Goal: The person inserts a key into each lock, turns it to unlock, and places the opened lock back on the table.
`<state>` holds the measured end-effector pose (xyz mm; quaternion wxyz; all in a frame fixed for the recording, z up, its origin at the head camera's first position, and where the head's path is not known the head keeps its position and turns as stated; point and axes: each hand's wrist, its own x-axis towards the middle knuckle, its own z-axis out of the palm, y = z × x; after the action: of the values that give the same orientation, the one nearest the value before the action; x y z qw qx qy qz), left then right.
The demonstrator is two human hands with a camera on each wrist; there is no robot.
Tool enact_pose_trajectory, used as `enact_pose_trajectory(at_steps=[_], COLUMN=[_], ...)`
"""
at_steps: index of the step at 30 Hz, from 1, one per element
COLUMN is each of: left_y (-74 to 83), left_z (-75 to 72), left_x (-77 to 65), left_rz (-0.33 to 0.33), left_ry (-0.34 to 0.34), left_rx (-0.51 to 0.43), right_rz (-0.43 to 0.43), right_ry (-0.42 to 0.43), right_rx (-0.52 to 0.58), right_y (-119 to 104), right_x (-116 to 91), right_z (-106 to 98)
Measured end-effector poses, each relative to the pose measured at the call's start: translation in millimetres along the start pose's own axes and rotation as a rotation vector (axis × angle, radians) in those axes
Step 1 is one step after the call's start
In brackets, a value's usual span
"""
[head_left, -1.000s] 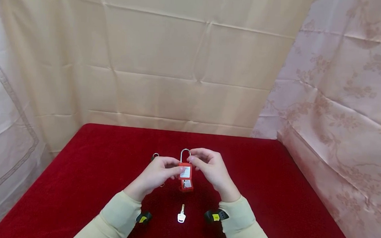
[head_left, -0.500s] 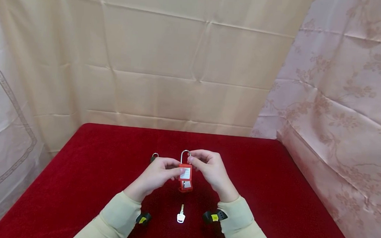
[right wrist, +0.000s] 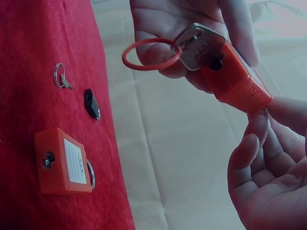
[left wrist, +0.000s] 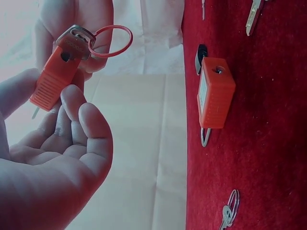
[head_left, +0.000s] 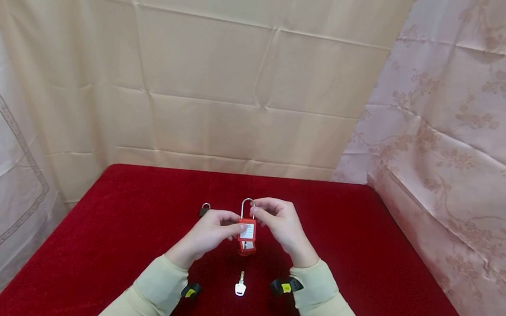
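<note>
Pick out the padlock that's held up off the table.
It's the red padlock that the left hand and right hand both hold. The other red padlock and the black padlock lie on the red-covered table.

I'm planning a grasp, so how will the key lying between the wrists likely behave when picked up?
The key looks metallic, so it should stay stiff. Its broad head seems flat, so rolling is unlikely. It lies low on the red cloth, so getting beneath it may be tricky.
</note>
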<state>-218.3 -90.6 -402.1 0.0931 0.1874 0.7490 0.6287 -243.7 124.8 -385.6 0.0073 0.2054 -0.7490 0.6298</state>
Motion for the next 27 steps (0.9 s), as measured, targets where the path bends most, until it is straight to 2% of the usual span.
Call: enact_pose_trajectory(at_steps=[10, 27], left_y=[-3.1, -2.9], left_z=[3.3, 2.6], left_x=[-1.9, -2.9], left_rz=[-0.001, -0.006], left_ry=[-0.021, -0.026], left_rx=[0.015, 0.034], right_rz=[-0.001, 0.009], right_ry=[0.038, 0.038], right_rx=[0.01, 0.003], right_y=[-3.3, -2.2], right_x=[1.2, 1.0], right_z=[-1.8, -2.7])
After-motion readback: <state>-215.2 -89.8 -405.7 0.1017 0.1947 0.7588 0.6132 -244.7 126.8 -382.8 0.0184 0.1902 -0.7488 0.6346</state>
